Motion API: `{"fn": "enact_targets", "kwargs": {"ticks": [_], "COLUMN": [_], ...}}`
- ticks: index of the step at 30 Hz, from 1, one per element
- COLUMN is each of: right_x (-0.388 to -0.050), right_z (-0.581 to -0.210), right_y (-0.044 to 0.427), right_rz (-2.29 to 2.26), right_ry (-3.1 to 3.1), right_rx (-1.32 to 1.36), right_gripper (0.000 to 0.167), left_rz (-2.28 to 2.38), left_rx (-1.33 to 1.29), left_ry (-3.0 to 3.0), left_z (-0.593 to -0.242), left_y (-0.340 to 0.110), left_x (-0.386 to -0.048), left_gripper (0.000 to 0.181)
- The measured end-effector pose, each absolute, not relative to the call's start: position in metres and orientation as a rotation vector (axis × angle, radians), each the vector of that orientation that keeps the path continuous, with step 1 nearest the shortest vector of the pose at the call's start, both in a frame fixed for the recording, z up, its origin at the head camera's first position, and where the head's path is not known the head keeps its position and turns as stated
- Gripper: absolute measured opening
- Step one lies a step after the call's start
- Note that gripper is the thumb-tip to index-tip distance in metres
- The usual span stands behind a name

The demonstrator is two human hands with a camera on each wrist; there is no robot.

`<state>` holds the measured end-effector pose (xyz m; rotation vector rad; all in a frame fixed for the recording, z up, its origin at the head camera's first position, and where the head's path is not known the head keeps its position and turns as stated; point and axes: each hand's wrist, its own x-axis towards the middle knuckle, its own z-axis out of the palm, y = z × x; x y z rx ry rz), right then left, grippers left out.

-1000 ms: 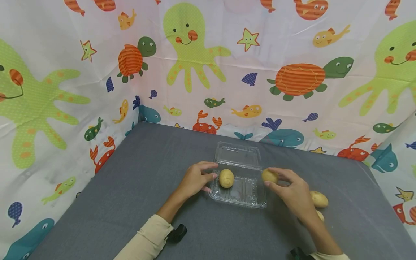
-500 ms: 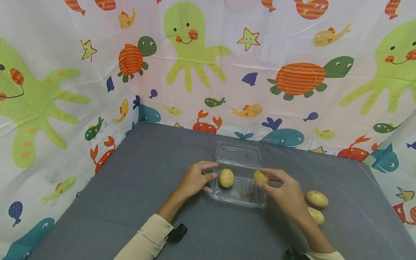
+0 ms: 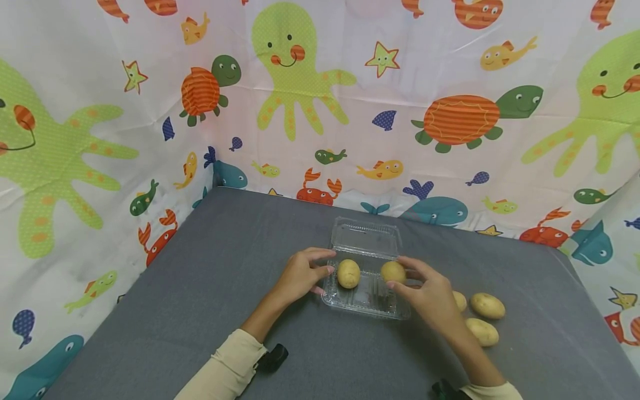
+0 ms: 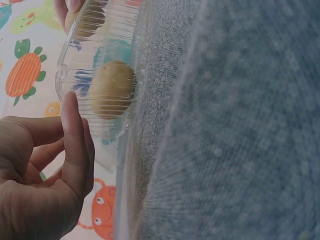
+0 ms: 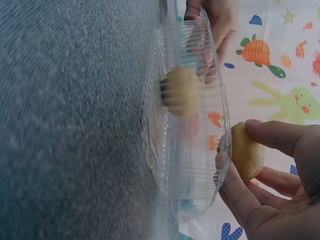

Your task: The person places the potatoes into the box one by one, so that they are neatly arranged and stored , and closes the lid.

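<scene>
At the left wall of the clear plastic box point(image 3: 367, 312) on the grey table point(image 3: 240, 244), left hand point(image 3: 300, 273) steadies the side, fingers apart and fairly straight, touching rather than clamped. Just inside that wall sits the first potato point(image 3: 348, 274); behind, the box's lid point(image 3: 366, 238) lies folded back. Over the box's right part, the second potato point(image 3: 393, 272) is pinched between thumb and fingers of the right hand point(image 3: 430, 291), above the rim in the right wrist view, not set down. Step in hand looks like placing potato two; next move likely calls for lowering it beside the first and letting go while the left hand braces. Further right, outside the box, three more: a half-hidden potato point(image 3: 459, 301) beside the right forearm, a far potato point(image 3: 487, 306), a near potato point(image 3: 482, 332). Versus the earlier head frames: left hand, box and first potato same; held potato has moved left from the box's right edge to over its inside; half-hidden potato now shows past the forearm.
</scene>
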<state>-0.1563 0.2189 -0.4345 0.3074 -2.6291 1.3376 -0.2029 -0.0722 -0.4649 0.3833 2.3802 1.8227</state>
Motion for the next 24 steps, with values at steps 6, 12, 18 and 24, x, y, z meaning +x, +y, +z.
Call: {"fn": "enact_targets", "kwargs": {"ticks": [6,12,18,24], "right_x": [-0.158,-0.161,-0.162,-0.164], "right_z": [-0.436,-0.440,-0.441,-0.443], "right_y": [0.212,0.208,0.203,0.199], "right_rz": [1.369,1.366,1.357,1.369], "right_ry": [-2.631,-2.656,-2.692,-2.700], "right_rx": [0.315,0.334,0.321,0.327], "right_gripper": [0.057,0.056,0.058,0.060], "left_rz": [1.823,1.811,1.813,1.813], "left_rx": [0.378,0.384,0.395,0.399], "left_ry": [2.378,2.392,2.394,2.397], "left_z": [-0.466,-0.465,-0.465,-0.465], "left_y": [-0.072,-0.071,-0.071,-0.072], "left_x": [-0.203,-0.203,-0.203,-0.204], "left_gripper": [0.038,0.038,0.038,0.038]}}
